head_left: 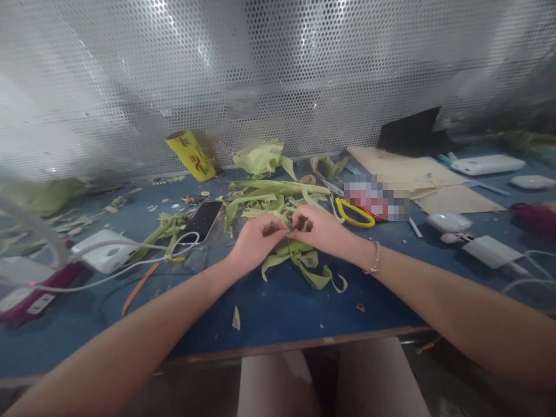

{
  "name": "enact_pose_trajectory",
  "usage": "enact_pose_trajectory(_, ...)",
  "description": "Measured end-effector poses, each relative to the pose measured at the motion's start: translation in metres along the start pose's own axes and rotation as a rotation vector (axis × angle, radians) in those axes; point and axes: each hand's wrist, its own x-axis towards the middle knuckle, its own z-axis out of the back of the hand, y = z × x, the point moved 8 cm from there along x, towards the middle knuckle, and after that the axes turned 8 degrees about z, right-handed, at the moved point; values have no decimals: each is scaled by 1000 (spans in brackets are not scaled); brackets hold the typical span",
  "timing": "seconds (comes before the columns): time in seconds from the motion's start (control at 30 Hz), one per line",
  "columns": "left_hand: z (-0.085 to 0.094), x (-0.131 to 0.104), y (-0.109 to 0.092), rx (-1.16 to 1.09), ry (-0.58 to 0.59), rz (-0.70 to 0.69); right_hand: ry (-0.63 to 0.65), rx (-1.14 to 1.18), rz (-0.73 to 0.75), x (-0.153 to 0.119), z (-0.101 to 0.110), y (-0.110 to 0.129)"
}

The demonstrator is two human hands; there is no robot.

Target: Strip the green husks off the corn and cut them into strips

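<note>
At the middle of the blue table, my left hand (257, 238) and my right hand (320, 229) meet fingertip to fingertip. Both are closed in a pinch on a green corn husk bundle (297, 253); the exact bit between the fingertips is small and partly hidden. Loose, curling husk ends (319, 279) spread over the tabletop just below my hands. Beyond my fingers lie more husk strips (278, 189) and a crumpled husk clump (263, 159) against the perforated wall. Scissors with yellow handles (355, 213) rest right of my right hand.
A phone (204, 222) and white power bank (104, 251) with looping cables lie left. Behind them a yellow tube (191, 155) leans. Cardboard sheets (408, 171), a white charger (493, 252) and an earbud case (449, 222) are right. The table's front edge (299, 346) is close.
</note>
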Motion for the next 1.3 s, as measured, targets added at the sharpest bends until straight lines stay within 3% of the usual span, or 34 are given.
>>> enact_pose_trajectory(0.17, 0, -1, -5, -11, -4, -53, 50, -97, 153, -2, -1, 10)
enact_pose_trajectory(0.47, 1, -5, -19, 211, -12, -131, 105, -143, 254, -5, -10, 15)
enact_pose_trajectory(0.9, -4, -4, -21, 221, -25, -215, 75, -256, 295, -4, -6, 29)
enact_pose_trajectory(1.1, -13, -3, -23, 323, -32, -244, 96, -273, 240, -3, -8, 22)
enact_pose_trajectory(1.3, -22, 1, -31, 289, -14, -291, 9, -282, 269, -12, 4, 22)
